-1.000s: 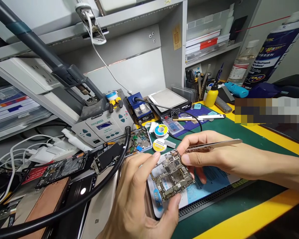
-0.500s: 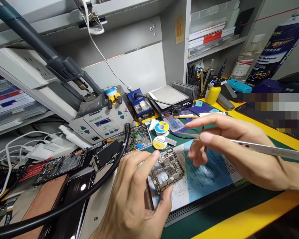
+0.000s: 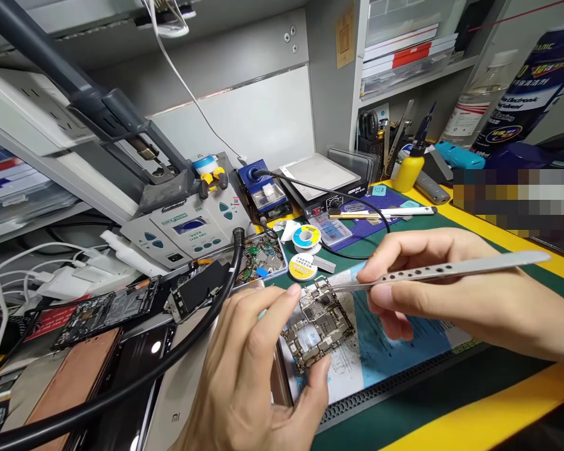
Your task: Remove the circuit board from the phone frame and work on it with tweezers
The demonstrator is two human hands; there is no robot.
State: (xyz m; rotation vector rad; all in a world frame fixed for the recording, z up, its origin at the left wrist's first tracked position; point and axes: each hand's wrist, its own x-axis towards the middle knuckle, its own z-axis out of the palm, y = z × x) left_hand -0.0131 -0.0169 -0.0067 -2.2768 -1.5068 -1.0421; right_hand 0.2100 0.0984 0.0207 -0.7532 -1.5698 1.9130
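Note:
A small phone circuit board is tilted up between the thumb and fingers of my left hand, gripped by its edges. My right hand pinches a pair of metal tweezers. The tweezers' tips meet or nearly meet the board's upper right edge; contact is too fine to tell. Beneath the board lies a blue and white printed sheet. Just behind the board are a round tin with a white and yellow lid and a spool with a blue and yellow label.
A thick black hose crosses the left side over several phones. A rework station and a heating plate stand behind. A yellow bottle and a spray can are at the back right.
My right hand has brought the tweezers left and down to the board's edge, its fingers closing round them. My left hand still holds the board. The view has shifted slightly.

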